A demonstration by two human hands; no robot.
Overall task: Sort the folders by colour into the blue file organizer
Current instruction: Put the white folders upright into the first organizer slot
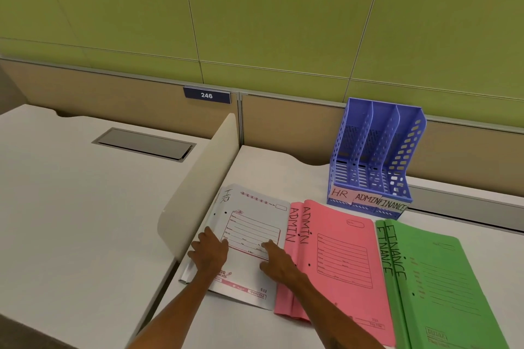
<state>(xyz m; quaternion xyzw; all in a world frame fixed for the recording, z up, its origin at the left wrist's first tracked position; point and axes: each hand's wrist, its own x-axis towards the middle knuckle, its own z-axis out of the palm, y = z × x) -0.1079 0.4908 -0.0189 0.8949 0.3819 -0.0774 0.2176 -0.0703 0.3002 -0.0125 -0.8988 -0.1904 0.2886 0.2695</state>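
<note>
Setting: green wall panels rise behind a tan partition, with a pale tabletop in front of it.
Left hand: fingers spread flat, pressing on the left edge of the white folder, holding nothing.
Right hand: fingers loosely spread, resting flat on the same folder's cover, gripping nothing.
White folder: marked HR, lying flat at the left of the row; more white edges show beneath at its left, number unclear.
Pink folders: two, each marked ADMIN, overlapped, just right of the white one.
Green folders: two, each marked FINANCE, overlapped, at the right end.
Blue file organizer: one, upright behind the pink and green folders, with three slots, all without folders.
Labels: three paper strips on its front lip, reading HR, ADMIN, FINANCE from left to right.
Desk divider: one cream panel, standing left of the folders.
Number plate: one, blue, reading 246.
</note>
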